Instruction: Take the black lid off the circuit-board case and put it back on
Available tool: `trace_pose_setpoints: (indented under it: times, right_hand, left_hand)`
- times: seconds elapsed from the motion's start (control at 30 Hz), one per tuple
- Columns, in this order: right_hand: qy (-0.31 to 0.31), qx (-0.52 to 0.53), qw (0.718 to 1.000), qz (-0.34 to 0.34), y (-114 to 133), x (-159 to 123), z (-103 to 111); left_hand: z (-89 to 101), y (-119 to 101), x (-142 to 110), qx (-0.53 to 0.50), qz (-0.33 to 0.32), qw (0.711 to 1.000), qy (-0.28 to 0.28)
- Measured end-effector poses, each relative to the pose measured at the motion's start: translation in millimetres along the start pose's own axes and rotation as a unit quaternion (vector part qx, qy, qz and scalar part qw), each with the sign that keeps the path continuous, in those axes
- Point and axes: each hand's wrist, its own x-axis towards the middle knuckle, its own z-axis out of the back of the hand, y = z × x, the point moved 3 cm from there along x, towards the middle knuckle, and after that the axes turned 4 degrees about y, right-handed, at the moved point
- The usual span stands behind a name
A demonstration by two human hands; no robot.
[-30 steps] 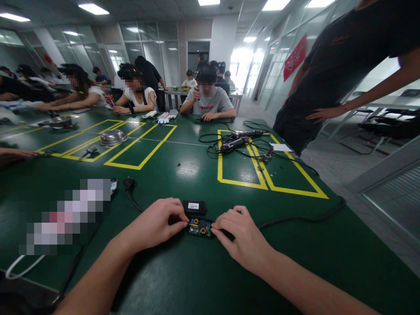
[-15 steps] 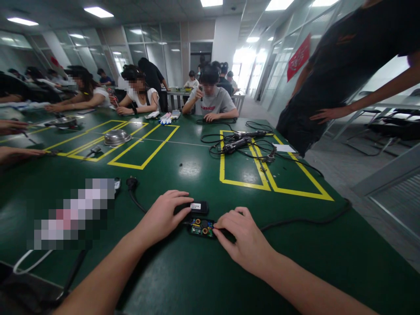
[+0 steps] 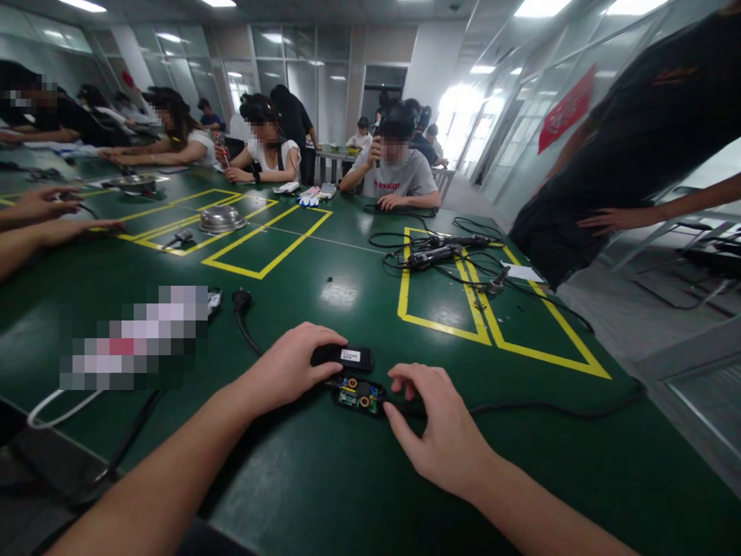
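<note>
Looks like cover-handling time: left hand point(image 3: 292, 363) is straddling the black cover point(image 3: 365, 359) at 12 o'clock of the open casing point(image 3: 359, 398), can't tell if clamped, right hand point(image 3: 437, 425) is sitting fingers-apart near 3, lifting's probably calling for a snug pinch.

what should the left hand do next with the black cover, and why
Probably lift the black cover and bring it over the open case: the left hand has its thumb and fingers around the cover's left end, and the case lies just nearer the person with its circuit board exposed.
</note>
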Motion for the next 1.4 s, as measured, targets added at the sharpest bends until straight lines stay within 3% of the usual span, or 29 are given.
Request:
trace_pose_setpoints:
  times: [0.17, 0.37, 0.57, 0.73, 1.03, 1.4]
  right_hand:
    - [0.004, 0.002, 1.0, 0.007, 1, 0, 3]
    - [0.018, 0.015, 1.0, -0.01, 1, -1, 4]
    - [0.032, 0.019, 0.999, -0.009, 3, -1, 5]
    - [0.052, 0.018, 0.998, -0.005, 4, 1, 6]
    - [0.07, 0.018, 0.997, 0.008, 5, 4, 4]
    - [0.068, 0.029, 0.997, 0.007, 4, 3, 2]
  left_hand:
    - [-0.3, -4, -1, -0.017, 0.009, 1.0, 0.001]
    - [10.4, -13, -3, -0.076, -0.035, 0.996, 0.004]
    - [13.2, -20, -8, -0.148, -0.028, 0.986, 0.072]
    - [12.7, -22, -10, -0.136, -0.025, 0.985, 0.101]
    - [9.5, -25, -9, -0.136, -0.054, 0.984, 0.1]
    - [6.9, -24, -11, -0.11, -0.032, 0.988, 0.106]
